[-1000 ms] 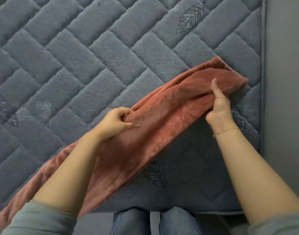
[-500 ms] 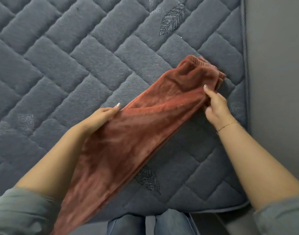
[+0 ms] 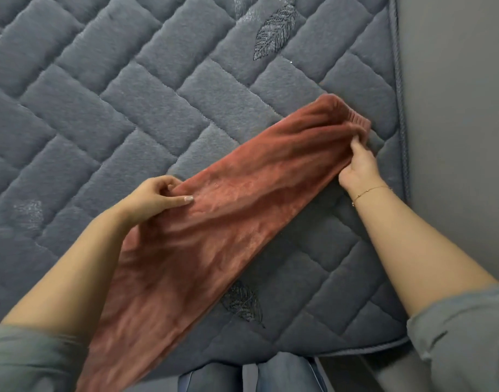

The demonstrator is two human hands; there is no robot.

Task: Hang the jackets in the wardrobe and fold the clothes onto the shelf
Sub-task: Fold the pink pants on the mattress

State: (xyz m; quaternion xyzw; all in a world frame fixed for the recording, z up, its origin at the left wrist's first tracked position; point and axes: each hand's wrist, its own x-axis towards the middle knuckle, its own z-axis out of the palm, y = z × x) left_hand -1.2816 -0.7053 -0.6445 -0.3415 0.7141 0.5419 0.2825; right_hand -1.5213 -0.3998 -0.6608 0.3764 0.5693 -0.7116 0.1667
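left hand (image 3: 155, 198) pinches the middle of the rust-red trousers (image 3: 214, 222), fingers curled round the cloth; they stretch slantwise over the bed (image 3: 129, 94). right hand (image 3: 358, 168) grips the waistband. pull taut, then lay flat before folding.

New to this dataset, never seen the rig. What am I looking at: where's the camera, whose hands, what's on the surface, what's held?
There is no machine here: a person works bare-handed, and the one camera sits on their head, looking forward and down. The surface is a grey-blue quilted mattress with stitched leaf motifs. Across it stretches a rust-red plush garment, probably trousers, with a ribbed band at the far end. The left hand pinches its upper edge mid-length; the right hand has its grip on the fabric just below the ribbed band. The near end runs out of view at the bottom.
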